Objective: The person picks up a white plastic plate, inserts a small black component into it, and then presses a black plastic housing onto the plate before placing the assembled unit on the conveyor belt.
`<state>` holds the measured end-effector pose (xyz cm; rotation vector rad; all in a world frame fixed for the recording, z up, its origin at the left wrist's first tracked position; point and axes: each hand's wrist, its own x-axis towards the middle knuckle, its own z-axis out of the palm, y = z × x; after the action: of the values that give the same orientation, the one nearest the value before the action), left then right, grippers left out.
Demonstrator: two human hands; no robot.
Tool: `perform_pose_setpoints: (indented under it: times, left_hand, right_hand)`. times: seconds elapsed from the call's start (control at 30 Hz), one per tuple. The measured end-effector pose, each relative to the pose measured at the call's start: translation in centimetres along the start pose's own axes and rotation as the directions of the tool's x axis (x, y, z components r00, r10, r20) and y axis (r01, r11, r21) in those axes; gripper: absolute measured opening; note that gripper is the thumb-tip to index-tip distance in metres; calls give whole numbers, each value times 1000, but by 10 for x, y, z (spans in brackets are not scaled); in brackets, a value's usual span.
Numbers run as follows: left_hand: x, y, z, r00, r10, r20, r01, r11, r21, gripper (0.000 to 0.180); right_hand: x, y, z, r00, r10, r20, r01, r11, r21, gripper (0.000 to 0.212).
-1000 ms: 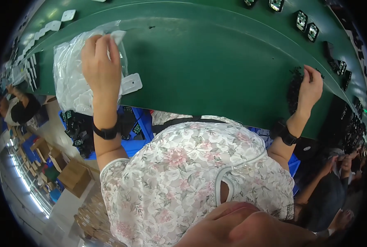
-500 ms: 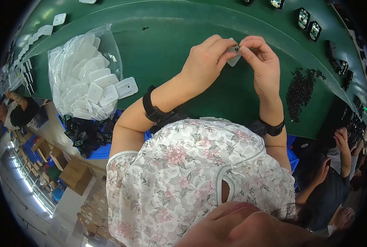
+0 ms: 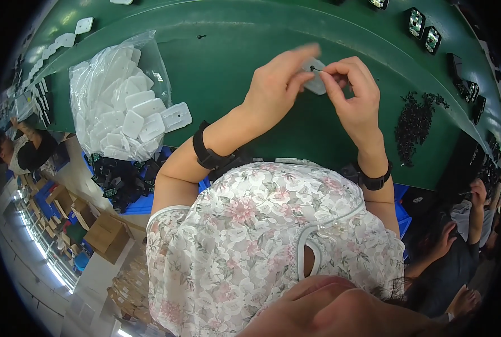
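Observation:
A small white plastic plate point(image 3: 316, 85) with rounded corners is between my hands above the green tabletop. My left hand point(image 3: 274, 81) has its thumb and lower fingers at the plate's left edge, gripping it. Its raised index finger is smeared by motion. My right hand point(image 3: 352, 84) pinches the end of a small black part point(image 3: 313, 68) between thumb and index finger. That part lies against the upper face of the plate, near its middle. Fingers hide some of the plate's outline.
A clear plastic bag point(image 3: 115, 101) of white plates lies to the left. A heap of small black parts point(image 3: 414, 126) lies at right, and one loose black piece point(image 3: 201, 37) farther back. Black housings with circuit boards point(image 3: 415, 23) stand far right. Other people are at both sides.
My left index finger has lifted from the plate and is blurred. My right hand has shifted slightly down and left, uncovering more of the plate and the black part.

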<state>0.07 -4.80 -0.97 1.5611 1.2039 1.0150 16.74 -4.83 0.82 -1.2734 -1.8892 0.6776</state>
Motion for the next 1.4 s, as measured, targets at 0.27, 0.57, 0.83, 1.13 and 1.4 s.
perform_pose_setpoints:
  times: [0.27,0.57,0.83,1.13,1.4]
  left_hand:
    - [-6,-12,-10,918,-354,179,397,802,-446,19]
    - [-12,-19,-4,967,-245,74,249,838,-486,11]
    - [-14,-23,-5,993,-54,-109,14,941,-338,6]
    - [-16,-21,-11,986,-167,22,161,893,-420,8]
    - [-5,-27,-27,938,-315,148,342,753,-563,31]
  right_hand:
    - [-7,1,12,990,143,0,-142,988,57,8]
    - [-5,3,26,919,393,41,-391,888,243,8]
    - [-9,6,36,940,341,36,-334,888,315,13]
    - [2,7,16,925,321,205,-349,930,117,19]
    - [28,21,15,851,340,401,-478,817,322,21]
